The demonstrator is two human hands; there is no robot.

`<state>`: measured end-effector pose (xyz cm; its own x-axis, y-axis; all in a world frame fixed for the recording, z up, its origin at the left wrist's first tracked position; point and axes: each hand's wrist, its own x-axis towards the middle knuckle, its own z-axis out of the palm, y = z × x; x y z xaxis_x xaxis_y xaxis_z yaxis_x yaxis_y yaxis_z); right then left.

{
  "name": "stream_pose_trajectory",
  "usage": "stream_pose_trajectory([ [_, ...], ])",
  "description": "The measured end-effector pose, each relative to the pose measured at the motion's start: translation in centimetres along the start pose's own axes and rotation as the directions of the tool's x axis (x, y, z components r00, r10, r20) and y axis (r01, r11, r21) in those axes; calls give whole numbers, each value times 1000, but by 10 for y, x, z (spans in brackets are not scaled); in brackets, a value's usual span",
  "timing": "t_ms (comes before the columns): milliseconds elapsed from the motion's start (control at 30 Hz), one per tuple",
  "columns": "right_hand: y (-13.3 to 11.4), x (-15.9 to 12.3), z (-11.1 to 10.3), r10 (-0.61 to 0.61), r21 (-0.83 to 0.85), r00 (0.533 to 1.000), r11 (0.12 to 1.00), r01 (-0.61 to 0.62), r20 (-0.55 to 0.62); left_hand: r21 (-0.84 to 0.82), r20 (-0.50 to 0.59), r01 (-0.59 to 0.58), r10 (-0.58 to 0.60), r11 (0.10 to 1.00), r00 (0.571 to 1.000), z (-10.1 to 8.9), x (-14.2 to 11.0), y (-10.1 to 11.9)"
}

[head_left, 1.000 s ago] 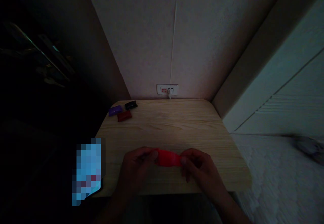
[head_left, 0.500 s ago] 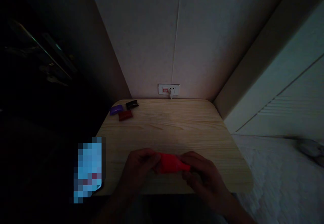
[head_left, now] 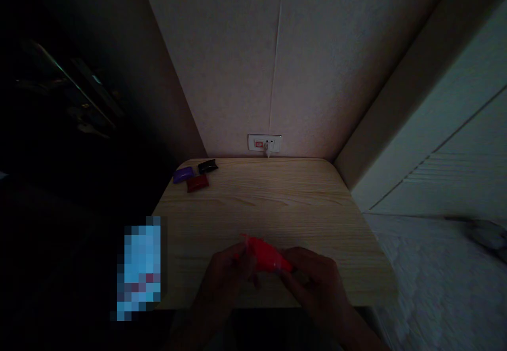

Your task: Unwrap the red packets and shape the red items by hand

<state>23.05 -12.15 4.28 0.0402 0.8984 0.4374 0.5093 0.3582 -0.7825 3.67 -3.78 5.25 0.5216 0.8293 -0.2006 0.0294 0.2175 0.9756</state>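
A bright red, soft-looking pouch-like thing [head_left: 266, 255] is held between my two hands above the near half of the wooden table [head_left: 253, 203]. It is wide on the left and tapers to the right; its exact kind is unclear in the dim light. My left hand [head_left: 227, 274] grips the wide end, thumb and fingers closed on it, with a ragged red edge sticking up beyond them. The narrow end is pinched in the fingers of my right hand [head_left: 317, 274]. My right fingertips partly hide that end.
At the table's far left corner lie small glossy pieces: one purple [head_left: 183, 175], one black [head_left: 208, 166] and one dark red [head_left: 197, 183]. A blurred-out lit screen [head_left: 140, 264] is at the left edge. A wall socket [head_left: 264, 142] with a plug sits behind the table.
The red thing has tilted, its left end rising and its right end dipping. It looks more crumpled now, and my left fingers have shifted on it.
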Motion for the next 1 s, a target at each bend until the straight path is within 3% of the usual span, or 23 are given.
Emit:
stream_pose_trajectory([
  [133, 2, -4, 1, -66, -109, 996, 992, 59, -61, -59, -120, 20, -27, 998, 992, -3, -2, 1],
  [267, 7, -13, 7, -196, -222, 975, 960, 168, -108, -14, -256, -11, 7, 1000, 967, -7, 1, -2],
  [367, 7, -19, 16, -233, -272, 959, 945, 184, -163, -151, -335, -25, -27, 988, 942, -3, 2, -3],
  [500, 4, -21, 29, -249, -272, 946, 944, 189, -207, -392, -354, -78, -72, 917, 932, 8, 5, 2],
  [667, 2, -15, 25, -168, -209, 962, 970, 122, -218, -541, -314, -49, -147, 840, 938, 14, 11, 8],
  [767, -1, -8, 19, -129, -183, 970, 979, 91, -206, -436, -357, -75, -96, 897, 929, 10, 13, 7],
  [867, -4, -6, 17, -125, -210, 967, 975, 77, -223, -128, -411, -120, 57, 984, 910, 5, 12, 8],
  [933, -4, -8, 18, -168, -246, 950, 964, 103, -262, 13, -376, -121, 117, 993, 919, 2, 12, 10],
  [1000, -3, -11, 22, -222, -285, 931, 949, 138, -291, 40, -336, -122, 129, 992, 933, 1, 12, 11],
])
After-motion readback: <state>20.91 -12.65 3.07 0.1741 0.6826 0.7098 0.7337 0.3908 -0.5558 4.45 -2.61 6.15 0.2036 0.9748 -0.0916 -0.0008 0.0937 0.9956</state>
